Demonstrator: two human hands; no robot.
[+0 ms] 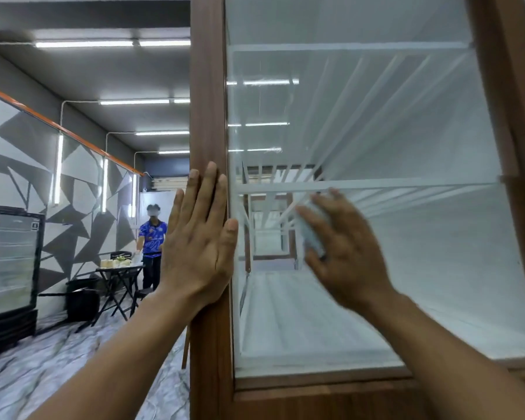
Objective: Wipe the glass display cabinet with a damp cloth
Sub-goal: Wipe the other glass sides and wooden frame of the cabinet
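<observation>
Pale bunched cloth (pixel 311 234) under right hand (pixel 347 257) against smooth glass (pixel 406 131) of wood-framed cabinet (pixel 208 116)

The left hand (pixel 197 247), at 8 o'clock from centre, lies flat with straight fingers on the cabinet's wooden frame (pixel 208 101). At 4 o'clock the blurred right hand (pixel 343 253) presses a pale cloth (pixel 311 228) against the glass pane (pixel 376 116), with white shelves (pixel 346 184) behind it. Far off at 9 o'clock a person (pixel 152 237) stands by a folding table (pixel 119 274), with a fridge (pixel 9 265) beyond.
</observation>
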